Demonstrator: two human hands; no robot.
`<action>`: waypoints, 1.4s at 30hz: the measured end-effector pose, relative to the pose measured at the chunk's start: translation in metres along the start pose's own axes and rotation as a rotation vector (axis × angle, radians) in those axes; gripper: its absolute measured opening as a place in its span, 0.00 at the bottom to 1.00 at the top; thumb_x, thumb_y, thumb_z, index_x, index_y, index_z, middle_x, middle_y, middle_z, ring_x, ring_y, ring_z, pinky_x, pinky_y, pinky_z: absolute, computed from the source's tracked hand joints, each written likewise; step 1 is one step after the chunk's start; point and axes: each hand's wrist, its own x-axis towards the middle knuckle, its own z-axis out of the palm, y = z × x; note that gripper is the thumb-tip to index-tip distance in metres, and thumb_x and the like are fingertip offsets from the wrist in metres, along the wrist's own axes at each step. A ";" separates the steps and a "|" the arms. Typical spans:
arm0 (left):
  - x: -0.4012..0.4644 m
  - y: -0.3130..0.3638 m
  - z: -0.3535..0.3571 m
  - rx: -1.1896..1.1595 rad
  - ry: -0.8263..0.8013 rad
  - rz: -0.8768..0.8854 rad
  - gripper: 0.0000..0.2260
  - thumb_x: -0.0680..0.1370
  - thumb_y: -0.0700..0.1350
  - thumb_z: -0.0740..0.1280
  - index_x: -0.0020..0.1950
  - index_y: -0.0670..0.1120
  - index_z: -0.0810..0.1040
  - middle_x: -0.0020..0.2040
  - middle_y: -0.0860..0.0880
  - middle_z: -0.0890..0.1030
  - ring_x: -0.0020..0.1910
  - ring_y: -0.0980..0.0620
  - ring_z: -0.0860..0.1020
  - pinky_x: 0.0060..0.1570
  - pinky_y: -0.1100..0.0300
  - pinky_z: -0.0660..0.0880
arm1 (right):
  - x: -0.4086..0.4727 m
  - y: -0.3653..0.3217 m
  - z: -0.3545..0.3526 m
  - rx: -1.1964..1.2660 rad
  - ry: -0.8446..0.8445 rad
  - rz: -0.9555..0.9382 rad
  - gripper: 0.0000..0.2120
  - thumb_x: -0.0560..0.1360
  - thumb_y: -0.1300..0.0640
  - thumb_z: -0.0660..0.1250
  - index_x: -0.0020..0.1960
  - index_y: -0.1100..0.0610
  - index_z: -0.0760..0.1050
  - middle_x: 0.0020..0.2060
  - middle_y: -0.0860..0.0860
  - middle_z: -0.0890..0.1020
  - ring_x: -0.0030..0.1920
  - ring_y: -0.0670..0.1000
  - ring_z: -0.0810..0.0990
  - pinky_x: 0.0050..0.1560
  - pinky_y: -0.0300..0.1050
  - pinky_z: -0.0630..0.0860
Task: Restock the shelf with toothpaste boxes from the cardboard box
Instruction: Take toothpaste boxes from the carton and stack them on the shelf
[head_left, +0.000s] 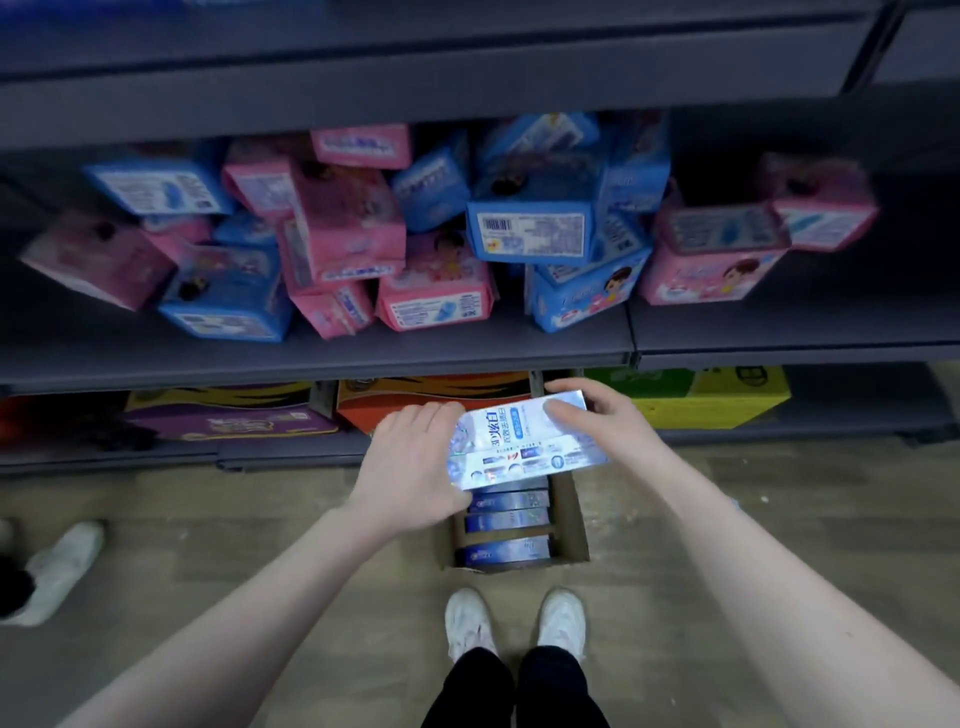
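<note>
Both hands (410, 457) grip glossy rectangular toothpaste box (524, 441)

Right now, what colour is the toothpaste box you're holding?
Shiny silver-white with blue print, toothpaste box, clearest in the head view.

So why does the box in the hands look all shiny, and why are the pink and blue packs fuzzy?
Head view: the toothpaste box has a mirror-like foil that catches the light, so it glares; the left hand and right hand holding it are slightly smeared; the packs on the shelf are blurred; the wide lens bends the shelf edges.
</note>
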 end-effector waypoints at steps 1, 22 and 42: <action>0.000 0.001 -0.012 0.001 0.002 0.002 0.26 0.58 0.57 0.71 0.51 0.48 0.73 0.43 0.52 0.76 0.41 0.45 0.75 0.39 0.56 0.65 | -0.004 -0.011 -0.002 0.001 -0.004 -0.023 0.07 0.74 0.56 0.68 0.52 0.49 0.77 0.45 0.48 0.81 0.45 0.47 0.80 0.45 0.36 0.75; -0.004 0.039 -0.205 0.176 0.699 0.441 0.25 0.72 0.61 0.65 0.62 0.47 0.71 0.61 0.43 0.72 0.57 0.43 0.71 0.56 0.53 0.66 | -0.103 -0.186 -0.055 0.155 0.287 -0.408 0.01 0.72 0.56 0.70 0.43 0.53 0.80 0.35 0.44 0.81 0.34 0.39 0.76 0.37 0.35 0.71; 0.097 0.046 -0.267 0.214 0.799 0.477 0.21 0.73 0.60 0.60 0.59 0.49 0.70 0.44 0.49 0.78 0.42 0.50 0.68 0.40 0.58 0.64 | -0.061 -0.268 -0.105 0.217 0.379 -0.513 0.02 0.72 0.56 0.70 0.41 0.52 0.79 0.36 0.48 0.81 0.40 0.49 0.77 0.44 0.46 0.71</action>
